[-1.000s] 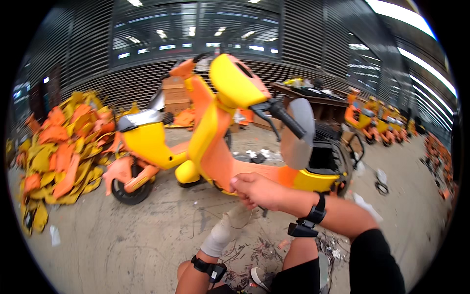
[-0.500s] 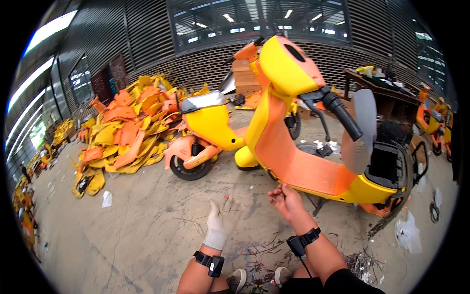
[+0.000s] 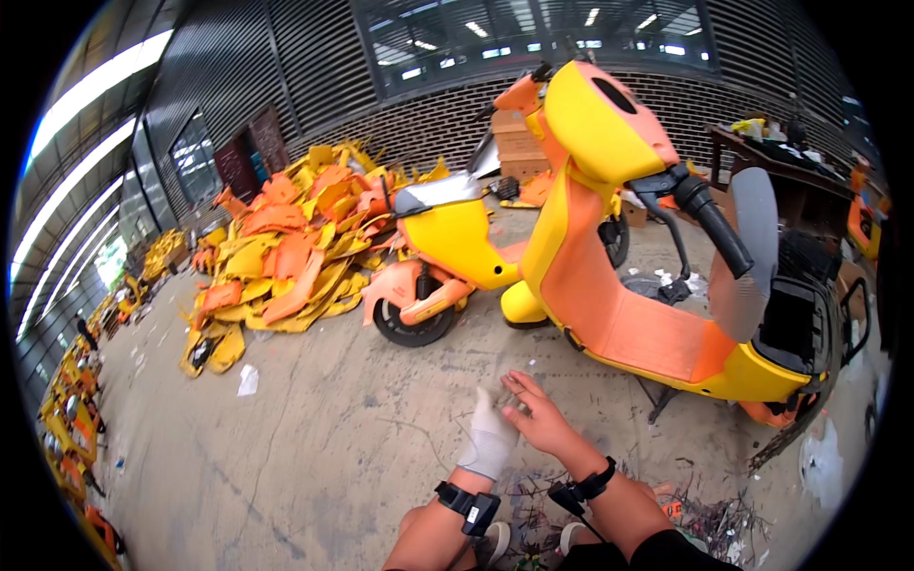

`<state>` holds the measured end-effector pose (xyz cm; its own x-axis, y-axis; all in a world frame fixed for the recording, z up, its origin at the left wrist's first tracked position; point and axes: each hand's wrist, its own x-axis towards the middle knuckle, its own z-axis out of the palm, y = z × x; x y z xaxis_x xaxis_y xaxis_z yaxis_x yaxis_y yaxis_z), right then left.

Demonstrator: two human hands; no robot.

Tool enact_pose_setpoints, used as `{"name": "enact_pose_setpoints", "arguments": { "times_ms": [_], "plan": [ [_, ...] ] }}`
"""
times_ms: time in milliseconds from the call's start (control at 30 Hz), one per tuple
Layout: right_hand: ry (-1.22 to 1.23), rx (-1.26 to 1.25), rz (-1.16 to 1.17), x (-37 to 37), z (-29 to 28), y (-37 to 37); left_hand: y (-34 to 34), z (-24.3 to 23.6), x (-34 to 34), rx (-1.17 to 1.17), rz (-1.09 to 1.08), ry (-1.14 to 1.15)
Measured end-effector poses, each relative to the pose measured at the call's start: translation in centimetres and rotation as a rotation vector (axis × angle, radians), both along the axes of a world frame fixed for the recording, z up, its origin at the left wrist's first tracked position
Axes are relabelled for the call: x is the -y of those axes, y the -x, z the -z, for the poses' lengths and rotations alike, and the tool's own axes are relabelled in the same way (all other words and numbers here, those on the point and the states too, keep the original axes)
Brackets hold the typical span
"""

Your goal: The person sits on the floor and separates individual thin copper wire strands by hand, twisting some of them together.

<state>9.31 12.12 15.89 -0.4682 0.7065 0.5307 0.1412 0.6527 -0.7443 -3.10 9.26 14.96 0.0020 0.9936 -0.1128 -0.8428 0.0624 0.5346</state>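
Head view. L hand (image 3: pixel 492 436), in a white fabric glove, was held flat w/ fingers together, gripping nothing. R hand (image 3: pixel 535 417), bare, had fingers (image 3: pixel 517 385) narrowly spread and lightly curled, tips touching the glove's edge; whether it pinched the fabric could not be told. Both hands hovered over rough grey concrete floor (image 3: pixel 314 447), just in front of a yellow-and-orange scooter (image 3: pixel 619 285) w/ smooth plastic panels and black rubber grip (image 3: pixel 714 224). Behind-left: heap of curved orange/yellow plastic panels (image 3: pixel 286 257). Brown cardboard boxes (image 3: pixel 519 147) stood by the far brick wall.
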Motion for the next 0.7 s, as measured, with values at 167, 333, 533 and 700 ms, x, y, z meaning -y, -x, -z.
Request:
{"name": "enact_pose_setpoints", "arguments": {
  "times_ms": [167, 333, 533, 700],
  "plan": [
    [0.434, -0.54, 0.007, -2.4, -0.2, -2.5, -2.2, 0.7, -2.6, 0.025, 0.115, 0.017],
    [0.707, -1.069, 0.084, -1.1, -4.6, -7.0, -1.3, 1.5, -3.0, -0.035, 0.349, 0.094],
    [0.629, -1.256, 0.281, -0.4, -5.7, -11.5, -0.6, -0.5, -2.6, -0.278, 0.537, 0.079],
    [0.652, -1.265, 0.253, -0.8, -6.3, -11.6, 0.2, -2.2, -1.7, -0.494, 0.648, -0.058]
  ]
}}
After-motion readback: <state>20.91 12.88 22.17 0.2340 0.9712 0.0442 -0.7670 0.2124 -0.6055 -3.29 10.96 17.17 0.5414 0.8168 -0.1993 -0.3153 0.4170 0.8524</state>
